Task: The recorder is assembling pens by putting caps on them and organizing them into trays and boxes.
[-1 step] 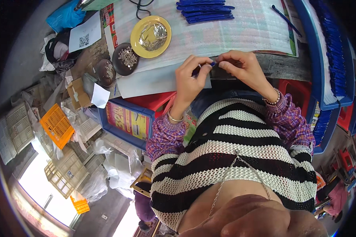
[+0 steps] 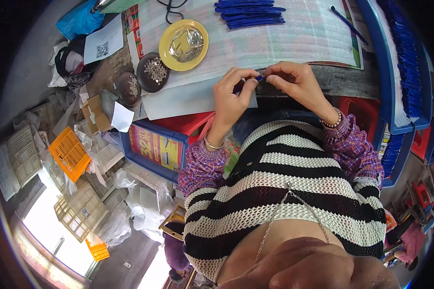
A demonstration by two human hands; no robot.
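Just over the table's near edge, my two hands meet. My left hand [image 2: 235, 94] is closed, pinching a slim blue plastic piece [image 2: 260, 77]; most of its length is hidden by my fingers. My right hand [image 2: 299, 84] is closed in a pinch at the end of that piece, and whatever its fingertips hold is too small to make out. Similar blue strips [image 2: 250, 13], long and narrow, lie in a stack beyond my hands. A single blue strip [image 2: 349, 26] rests farther right.
Left of my hands stand a yellow plate [image 2: 166, 55] of thin silvery metal parts and two dark dishes [image 2: 147, 86] [image 2: 125, 98] of small metal bits. Blue bins [image 2: 406, 126] full of blue strips line the right side. A blue tray [image 2: 154, 169] sits below the table's left edge.
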